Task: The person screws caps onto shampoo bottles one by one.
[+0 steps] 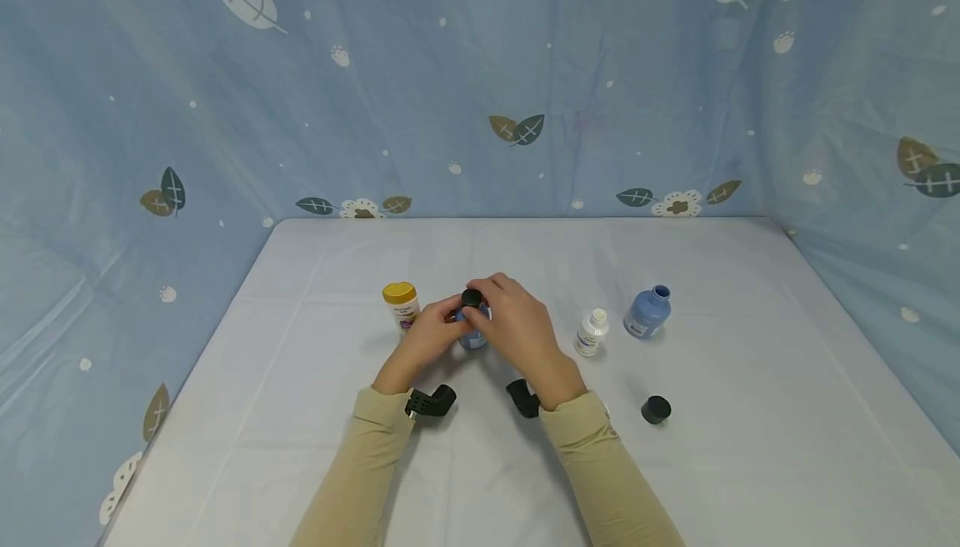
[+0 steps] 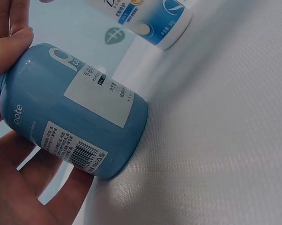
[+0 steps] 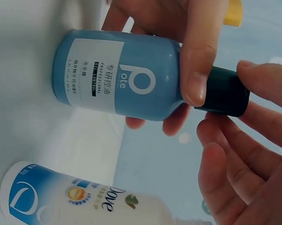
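A blue bottle (image 3: 117, 75) with a white label stands upright on the table between both hands, a black cap (image 3: 224, 91) on its neck. My left hand (image 1: 431, 334) holds this bottle around its shoulder and neck, thumb (image 3: 197, 86) across the front by the cap. With thumb and fingertips, my right hand (image 1: 521, 326) pinches the cap from above. Left of them is a white bottle with a yellow cap (image 1: 400, 293), partly behind the left hand.
To the right stand an uncapped small white bottle (image 1: 592, 333) with a blue label and an uncapped blue bottle (image 1: 648, 313). A loose black cap (image 1: 656, 409) lies nearer the front. A patterned blue curtain (image 1: 450, 72) hangs behind the white table (image 1: 300, 464).
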The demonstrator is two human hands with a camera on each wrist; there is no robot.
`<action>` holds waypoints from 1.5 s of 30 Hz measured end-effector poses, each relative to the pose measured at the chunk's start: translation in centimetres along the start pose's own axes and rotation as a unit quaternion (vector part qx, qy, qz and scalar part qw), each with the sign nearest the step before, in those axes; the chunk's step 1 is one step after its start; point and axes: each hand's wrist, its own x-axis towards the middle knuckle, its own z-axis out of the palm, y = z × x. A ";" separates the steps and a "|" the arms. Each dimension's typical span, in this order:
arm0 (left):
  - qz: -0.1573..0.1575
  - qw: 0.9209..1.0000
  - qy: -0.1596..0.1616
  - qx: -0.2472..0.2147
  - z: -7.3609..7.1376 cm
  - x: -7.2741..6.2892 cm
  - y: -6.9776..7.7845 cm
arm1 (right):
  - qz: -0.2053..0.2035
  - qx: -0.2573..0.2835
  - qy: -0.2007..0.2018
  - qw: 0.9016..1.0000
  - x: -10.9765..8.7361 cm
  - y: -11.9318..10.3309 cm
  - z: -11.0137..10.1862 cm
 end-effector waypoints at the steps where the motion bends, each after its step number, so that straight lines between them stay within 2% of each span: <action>1: 0.001 1.000 0.000 -0.001 0.0 0.0 0.0 | -0.003 0.000 0.000 1.000 0.0 0.0 -0.1; 7: 0.009 1.000 0.001 0.006 0.0 0.0 0.0 | -0.017 0.002 -0.003 1.000 0.0 0.3 -0.4; 12: 0.003 1.000 -0.003 0.006 0.0 0.1 -0.3 | -0.032 0.003 -0.025 0.999 0.2 0.4 -0.5; 19: -0.008 1.000 0.001 -0.015 0.2 1.2 -3.1 | -0.044 0.006 -0.035 0.998 0.1 0.3 -0.4; 23: -0.001 1.000 0.003 -0.020 0.3 1.3 -3.4 | -0.046 0.005 -0.035 0.998 0.2 0.4 -0.3; 31: -0.004 1.000 -0.014 -0.023 -0.1 0.4 -0.9 | -0.041 0.025 -0.033 0.998 0.2 0.6 -0.3; 34: 0.003 1.000 -0.011 -0.017 -0.1 0.3 -0.6 | -0.039 0.031 -0.033 0.998 0.2 0.7 -0.4; 35: 0.001 1.000 -0.012 -0.016 -0.1 0.1 -0.1 | -0.038 0.032 -0.033 0.998 0.2 0.7 -0.4; 45: -0.009 1.000 -0.011 -0.008 -0.1 0.1 0.3 | -0.032 0.037 -0.053 0.997 0.2 0.7 -0.5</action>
